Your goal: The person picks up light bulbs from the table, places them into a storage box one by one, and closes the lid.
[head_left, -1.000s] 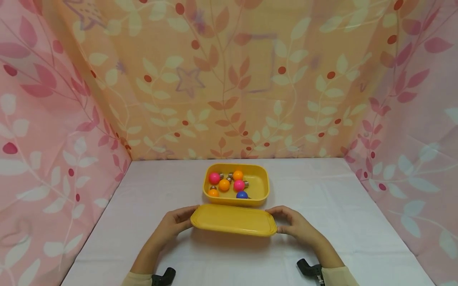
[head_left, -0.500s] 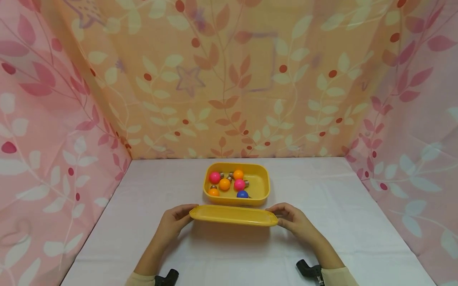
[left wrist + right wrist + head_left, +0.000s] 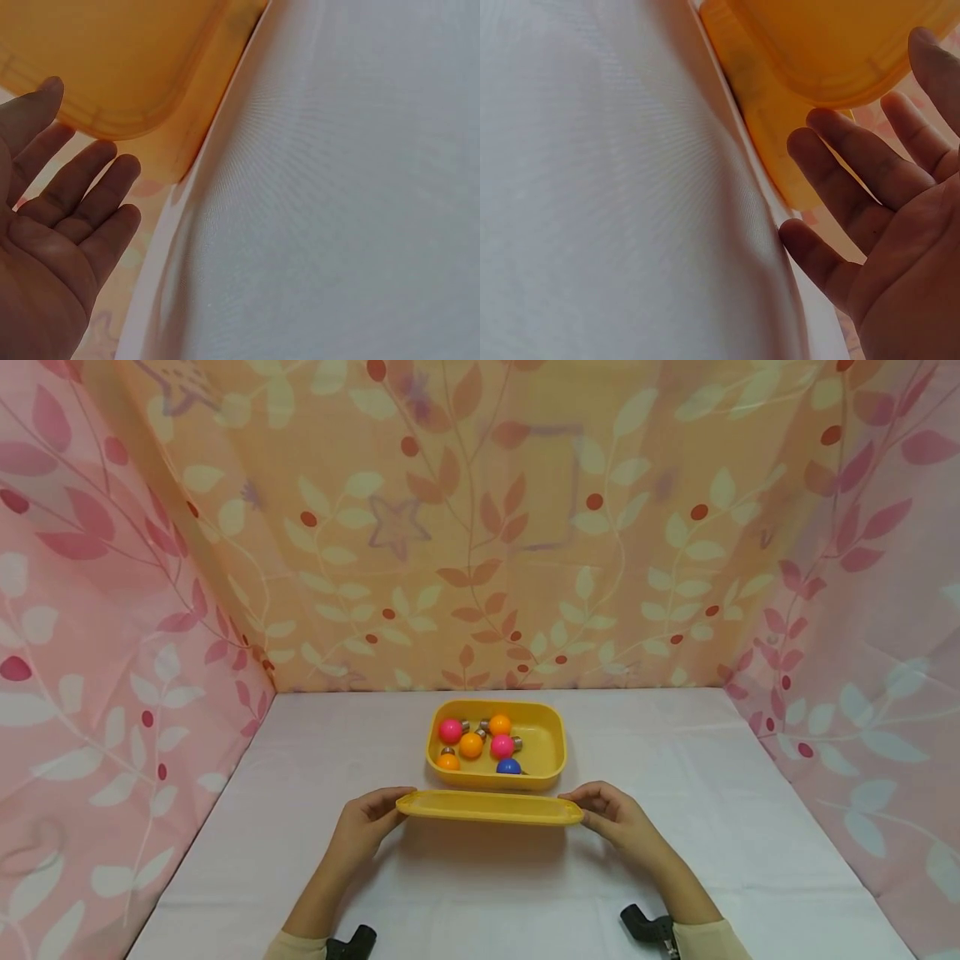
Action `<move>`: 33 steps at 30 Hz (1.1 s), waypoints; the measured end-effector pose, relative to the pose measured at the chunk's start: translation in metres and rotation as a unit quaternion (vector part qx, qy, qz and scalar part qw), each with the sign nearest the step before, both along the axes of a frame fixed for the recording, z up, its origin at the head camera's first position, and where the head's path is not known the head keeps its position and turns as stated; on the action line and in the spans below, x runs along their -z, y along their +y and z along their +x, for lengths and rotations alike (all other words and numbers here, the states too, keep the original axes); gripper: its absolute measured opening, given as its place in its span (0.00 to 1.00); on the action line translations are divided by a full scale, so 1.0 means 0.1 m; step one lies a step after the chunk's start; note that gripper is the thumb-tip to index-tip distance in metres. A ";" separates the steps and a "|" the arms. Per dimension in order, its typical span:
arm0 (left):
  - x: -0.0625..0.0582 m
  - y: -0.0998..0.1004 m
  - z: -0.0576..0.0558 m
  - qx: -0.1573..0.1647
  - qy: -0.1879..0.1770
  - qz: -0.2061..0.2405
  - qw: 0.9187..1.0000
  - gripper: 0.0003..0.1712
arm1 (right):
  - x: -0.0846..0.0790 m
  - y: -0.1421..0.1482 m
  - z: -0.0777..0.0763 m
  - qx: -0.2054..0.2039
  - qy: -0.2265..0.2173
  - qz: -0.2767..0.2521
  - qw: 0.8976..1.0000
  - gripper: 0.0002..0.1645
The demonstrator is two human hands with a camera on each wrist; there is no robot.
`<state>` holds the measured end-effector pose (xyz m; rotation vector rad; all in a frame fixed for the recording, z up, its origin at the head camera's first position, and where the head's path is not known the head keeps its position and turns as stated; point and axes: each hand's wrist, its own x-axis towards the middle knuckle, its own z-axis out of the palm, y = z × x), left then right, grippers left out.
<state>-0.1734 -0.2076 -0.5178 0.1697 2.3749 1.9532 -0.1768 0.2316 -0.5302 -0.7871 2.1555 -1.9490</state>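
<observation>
A yellow plastic lid (image 3: 489, 808) is held up over the table, its broad face tilted so it shows as a narrow strip in the head view. My left hand (image 3: 365, 828) pinches its left end between thumb and fingers. At the other end my right hand (image 3: 617, 817) pinches it likewise. Just beyond the lid stands a yellow plastic box (image 3: 543, 739), uncovered. Inside lie several small coloured light bulbs with metal bases, among them a pink bulb (image 3: 451, 731), an orange bulb (image 3: 471, 745) and a blue bulb (image 3: 508, 767). Both wrist views show a lid corner (image 3: 112, 90) at the fingertips.
A white cloth (image 3: 337, 735) covers the table. Behind it hangs an orange leaf-patterned curtain (image 3: 465, 568), with a pink patterned curtain (image 3: 97, 652) on the left and another on the right. Black wrist mounts (image 3: 647, 925) sit by the sleeves.
The lid has tilted in my hands, from showing its broad face to nearly edge-on. Both hands keep their grip at the ends. The box and bulbs stay put.
</observation>
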 end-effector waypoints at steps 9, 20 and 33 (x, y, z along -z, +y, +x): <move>0.00 0.01 0.00 -0.012 0.001 -0.009 1.000 0.16 | 0.01 -0.01 0.00 0.018 -0.007 0.006 1.000 0.11; 0.02 0.02 -0.01 -0.027 -0.003 0.011 1.000 0.13 | -0.01 -0.05 0.04 0.059 -0.022 0.028 0.998 0.11; 0.07 0.02 0.01 -0.020 0.118 -0.012 0.993 0.11 | -0.01 -0.10 0.10 0.160 0.087 0.112 0.977 0.09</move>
